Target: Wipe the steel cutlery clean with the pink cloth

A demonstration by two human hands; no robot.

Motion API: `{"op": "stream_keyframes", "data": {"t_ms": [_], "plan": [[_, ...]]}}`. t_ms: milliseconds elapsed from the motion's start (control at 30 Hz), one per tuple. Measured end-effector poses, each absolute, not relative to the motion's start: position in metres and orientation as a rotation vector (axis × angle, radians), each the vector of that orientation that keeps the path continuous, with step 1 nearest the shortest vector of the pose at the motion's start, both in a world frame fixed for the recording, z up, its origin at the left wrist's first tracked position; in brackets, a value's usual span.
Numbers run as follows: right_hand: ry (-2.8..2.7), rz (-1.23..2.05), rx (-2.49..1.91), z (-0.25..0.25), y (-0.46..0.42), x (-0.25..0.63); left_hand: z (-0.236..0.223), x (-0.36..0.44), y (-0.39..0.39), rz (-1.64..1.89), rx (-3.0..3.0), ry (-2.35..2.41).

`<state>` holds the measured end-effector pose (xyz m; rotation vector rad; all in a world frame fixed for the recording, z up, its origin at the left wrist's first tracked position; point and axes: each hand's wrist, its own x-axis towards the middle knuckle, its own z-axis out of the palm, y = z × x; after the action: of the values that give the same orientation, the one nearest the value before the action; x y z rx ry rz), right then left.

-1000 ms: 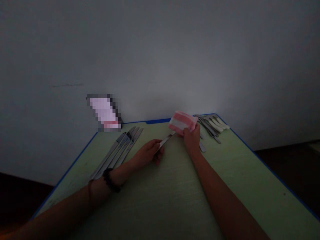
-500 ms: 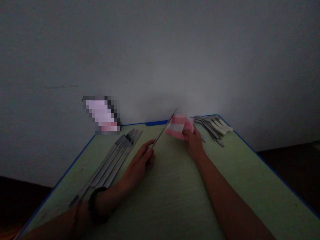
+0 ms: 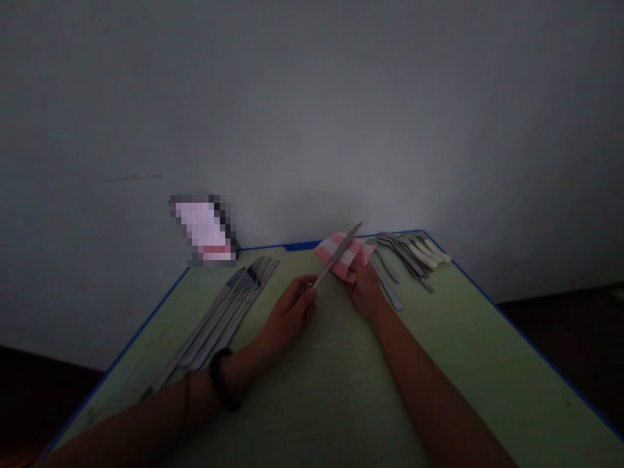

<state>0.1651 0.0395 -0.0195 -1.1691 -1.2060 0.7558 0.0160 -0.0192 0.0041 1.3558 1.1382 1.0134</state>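
Note:
My left hand (image 3: 294,304) is closed on the handle of a table knife (image 3: 336,255), whose blade points up and away to the right. Pinched in my right hand (image 3: 363,286) is a pink and white striped cloth (image 3: 325,249), spread behind the blade. Whether cloth and blade touch I cannot tell. Several other table knives (image 3: 221,312) lie side by side left of my left hand. Just right of my right hand, two pieces of metal cutlery (image 3: 387,265) lie on the table, their far ends partly covered by the cloth and hand.
At the far right corner of the green, blue-edged table (image 3: 468,364) lie several metal utensils (image 3: 407,257) and several white-handled ones (image 3: 431,252). A blurred-out phone-like object (image 3: 202,227) leans on the wall (image 3: 312,117) at the back left.
My left hand has moved right, and the knife has turned to show its flat side. The cloth has shifted left with my right hand, now behind the blade, uncovering more cutlery.

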Motion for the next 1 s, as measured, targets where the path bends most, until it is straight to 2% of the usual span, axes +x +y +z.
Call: {"op": "stream_keyframes", "data": {"t_ms": [133,267,500,667,833,1000], "plan": [[-1.004,1.03,-0.946,-0.018,0.037,0.17,0.003,0.019,-0.012,0.92,1.281,1.069],[-0.944,1.049,-0.909,-0.021,0.045,0.173,0.0,0.013,-0.015,0.776,1.394,0.997],[-0.563,1.351,-0.624,-0.013,0.046,0.174,0.003,0.014,-0.017,0.927,1.323,0.998],[-0.376,1.622,-0.34,-0.003,0.029,0.184,0.005,0.011,-0.016,0.799,1.455,1.001],[-0.414,1.638,-0.312,-0.003,0.03,0.184,0.006,0.009,-0.017,0.659,1.59,1.004],[-0.704,1.568,-0.423,-0.006,0.031,0.176,0.009,0.008,-0.02,0.583,1.731,1.026]]}}
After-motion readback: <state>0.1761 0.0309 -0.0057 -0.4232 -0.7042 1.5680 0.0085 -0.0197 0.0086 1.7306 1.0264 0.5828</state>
